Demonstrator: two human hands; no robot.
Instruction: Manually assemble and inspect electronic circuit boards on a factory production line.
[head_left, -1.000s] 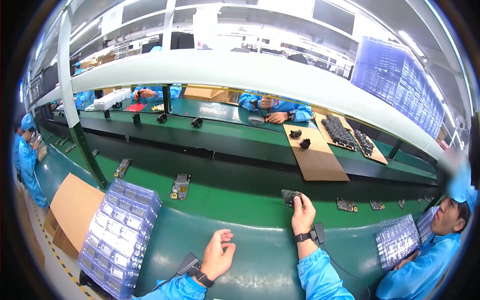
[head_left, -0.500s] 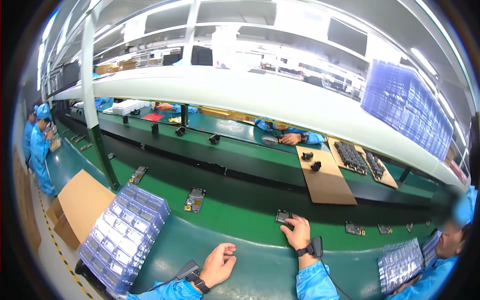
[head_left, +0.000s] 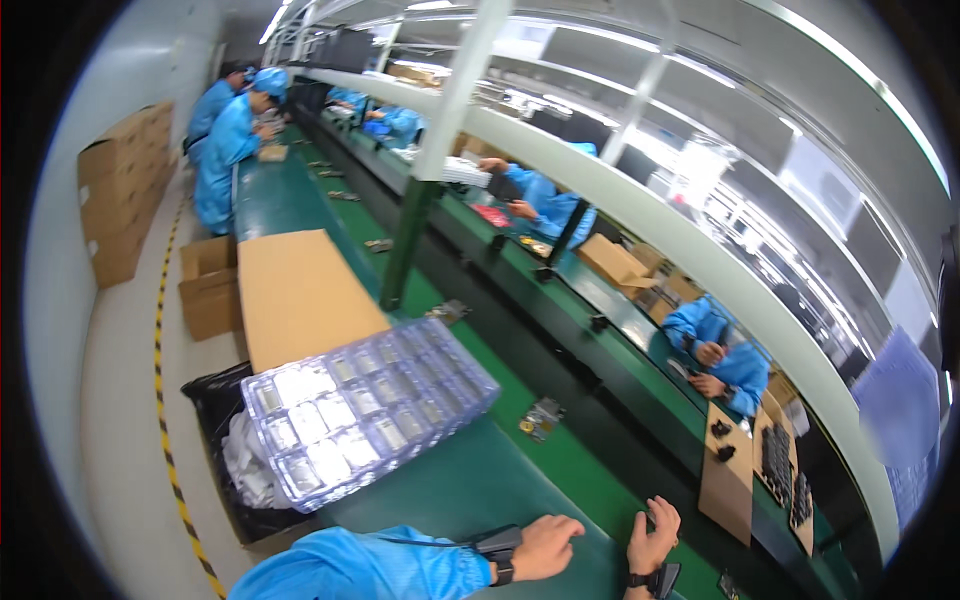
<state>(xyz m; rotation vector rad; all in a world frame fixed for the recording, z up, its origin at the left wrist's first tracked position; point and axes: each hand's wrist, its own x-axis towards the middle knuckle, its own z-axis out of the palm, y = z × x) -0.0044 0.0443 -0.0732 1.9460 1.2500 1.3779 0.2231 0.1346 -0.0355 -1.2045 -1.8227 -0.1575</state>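
Observation:
My left hand (head_left: pixel 548 548) is over the green bench, its fingers loosely stretched and nothing visible in them. Just right of it, my right hand (head_left: pixel 652 537) is raised with its fingers apart; I see nothing held in it. Both wrists wear black straps with small devices. Ahead of my hands, a circuit board (head_left: pixel 541 419) lies on the green belt. Another circuit board (head_left: pixel 728 585) shows at the lower edge, right of my right hand. To the left of my hands rests a stack of clear plastic trays (head_left: pixel 370 400) with rectangular pockets.
A cardboard sheet (head_left: pixel 305 300) lies beyond the trays, near a green-and-white post (head_left: pixel 410 240). A black-lined bin (head_left: pixel 235 450) stands below the bench edge. Co-workers in blue sit across the line, where a board (head_left: pixel 725 480) bears black parts.
The view has swung left, showing more of the trays, bin and aisle. My right hand has left the circuit board it was touching and is nearer my left hand.

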